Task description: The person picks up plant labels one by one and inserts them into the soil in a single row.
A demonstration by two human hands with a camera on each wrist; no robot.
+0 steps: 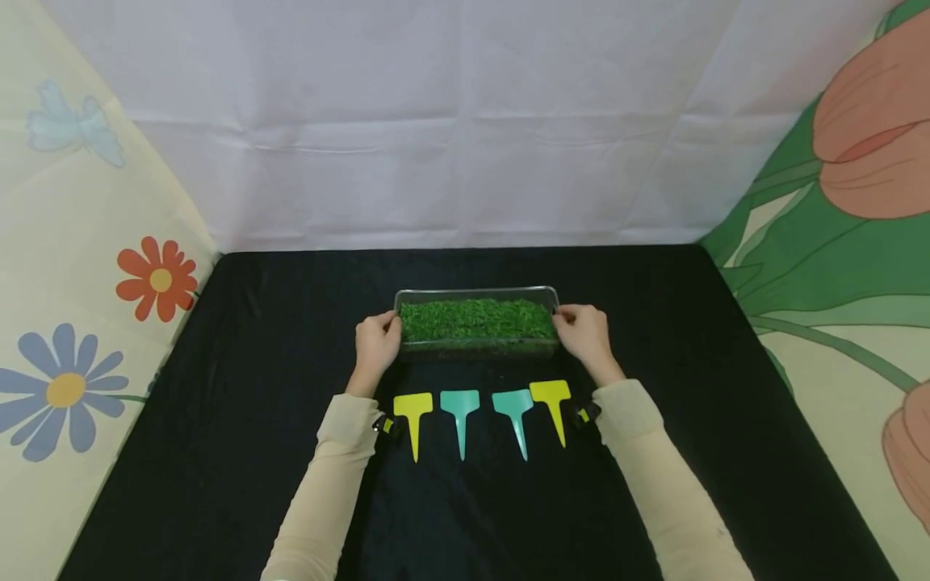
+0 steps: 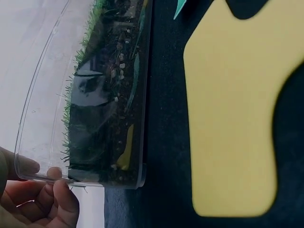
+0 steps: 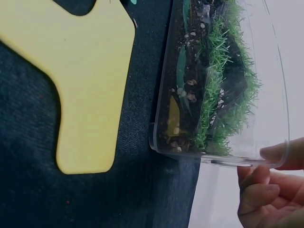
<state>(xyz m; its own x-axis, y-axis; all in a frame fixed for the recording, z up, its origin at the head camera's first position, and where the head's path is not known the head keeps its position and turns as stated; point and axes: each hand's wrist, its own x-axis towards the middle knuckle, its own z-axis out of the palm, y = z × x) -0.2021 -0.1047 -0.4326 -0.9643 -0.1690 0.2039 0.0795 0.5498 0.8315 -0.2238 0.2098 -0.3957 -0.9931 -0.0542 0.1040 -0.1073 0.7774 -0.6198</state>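
On my head feed the light falls soft and even, the white backdrop [image 1: 465, 121] a muted grey and the black tablecloth [image 1: 218, 452] swallowing most detail. My wrist feeds run cooler and bluer; pale reflections show on the clear plastic tub [image 2: 97, 92] in the left one, and the tub looks bowed in both.

Clear rectangular box [image 1: 475, 350] | green grass [image 1: 475, 319] inside, above dark soil [image 2: 121, 99] | upright on black bench [image 1: 254, 403]
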